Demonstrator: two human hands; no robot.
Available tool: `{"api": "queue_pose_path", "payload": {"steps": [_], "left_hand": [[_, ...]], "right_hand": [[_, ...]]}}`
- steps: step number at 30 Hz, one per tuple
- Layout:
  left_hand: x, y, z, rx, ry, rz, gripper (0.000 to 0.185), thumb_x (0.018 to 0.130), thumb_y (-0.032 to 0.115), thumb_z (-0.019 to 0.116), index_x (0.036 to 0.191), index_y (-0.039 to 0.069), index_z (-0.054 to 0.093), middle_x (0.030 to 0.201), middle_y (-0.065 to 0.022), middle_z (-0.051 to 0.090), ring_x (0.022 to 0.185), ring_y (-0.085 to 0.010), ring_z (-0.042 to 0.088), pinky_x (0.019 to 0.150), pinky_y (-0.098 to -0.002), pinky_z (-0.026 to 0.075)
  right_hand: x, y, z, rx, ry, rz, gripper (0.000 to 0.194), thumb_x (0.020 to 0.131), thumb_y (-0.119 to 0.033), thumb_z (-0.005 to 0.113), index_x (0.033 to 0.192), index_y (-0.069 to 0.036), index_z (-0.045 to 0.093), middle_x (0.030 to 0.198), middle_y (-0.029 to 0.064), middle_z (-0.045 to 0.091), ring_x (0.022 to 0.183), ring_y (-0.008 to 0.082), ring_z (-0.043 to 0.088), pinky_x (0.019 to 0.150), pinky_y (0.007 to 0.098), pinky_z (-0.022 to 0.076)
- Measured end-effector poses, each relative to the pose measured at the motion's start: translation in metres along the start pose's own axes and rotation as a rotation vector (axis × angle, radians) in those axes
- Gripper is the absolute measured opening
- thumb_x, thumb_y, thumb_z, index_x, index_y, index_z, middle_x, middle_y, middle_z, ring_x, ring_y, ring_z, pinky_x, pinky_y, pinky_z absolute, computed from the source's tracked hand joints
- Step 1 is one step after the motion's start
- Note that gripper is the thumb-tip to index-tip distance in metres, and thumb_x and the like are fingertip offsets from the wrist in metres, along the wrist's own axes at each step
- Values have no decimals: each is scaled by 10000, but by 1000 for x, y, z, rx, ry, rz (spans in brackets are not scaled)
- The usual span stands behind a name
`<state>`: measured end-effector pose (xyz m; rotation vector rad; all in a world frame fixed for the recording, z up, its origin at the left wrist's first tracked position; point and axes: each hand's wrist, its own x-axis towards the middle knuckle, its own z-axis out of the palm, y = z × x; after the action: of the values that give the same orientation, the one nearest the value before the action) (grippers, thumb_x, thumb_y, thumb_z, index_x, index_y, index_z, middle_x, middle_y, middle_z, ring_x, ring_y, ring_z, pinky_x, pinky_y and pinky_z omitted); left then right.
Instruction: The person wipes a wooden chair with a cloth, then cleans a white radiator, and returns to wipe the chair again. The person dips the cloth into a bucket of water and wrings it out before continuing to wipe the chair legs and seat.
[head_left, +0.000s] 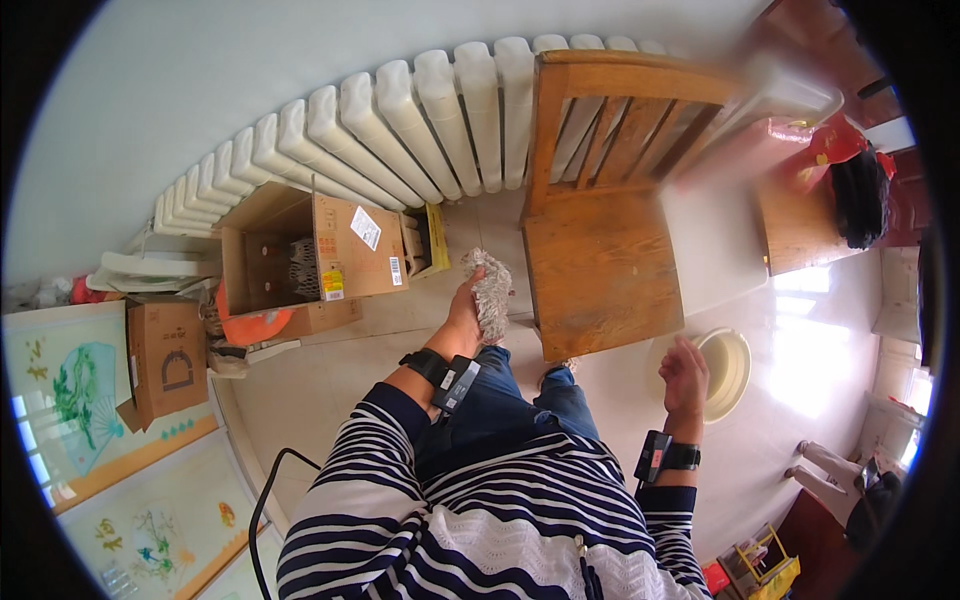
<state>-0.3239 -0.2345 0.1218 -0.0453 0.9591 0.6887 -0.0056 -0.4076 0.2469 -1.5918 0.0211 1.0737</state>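
My left hand (466, 311) grips a shaggy, off-white chenille cleaning cloth (493, 292) above the tiled floor, to the left of a wooden chair (607, 274). The chair has a flat seat and a slatted back. On the other side, my right hand (684, 375) is raised with its fingers loosely bent and nothing visible in it. It overlaps the left rim of a cream plastic basin (727, 375) standing on the floor; what the basin holds is hard to make out.
A white column radiator (420, 112) runs along the wall. Cardboard boxes (360, 244) stand at its left end, with another carton (169, 356) nearby. A black cable (259, 510) curves beside my left arm. Another person (836, 469) stands at the far right.
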Motion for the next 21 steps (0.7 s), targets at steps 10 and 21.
{"api": "queue_pose_path", "payload": {"steps": [10, 21], "left_hand": [[-29, -30, 89, 171, -74, 181, 400, 912, 334, 592, 1199, 65, 527, 1058, -112, 641, 867, -239, 650, 746, -365, 543], [-59, 87, 258, 461, -344, 1352, 511, 861, 90, 645, 1301, 65, 386, 1237, -82, 513, 1121, -214, 515, 952, -346, 419]], "right_hand": [[-5, -3, 67, -198, -281, -127, 532, 889, -158, 610, 1373, -77, 403, 1276, 130, 474, 1136, 254, 494, 892, 351, 439], [41, -147, 232, -797, -411, -1423, 514, 937, -254, 534, 1367, 0, 415, 1387, 219, 430, 1352, 380, 312, 1097, 433, 281]]}}
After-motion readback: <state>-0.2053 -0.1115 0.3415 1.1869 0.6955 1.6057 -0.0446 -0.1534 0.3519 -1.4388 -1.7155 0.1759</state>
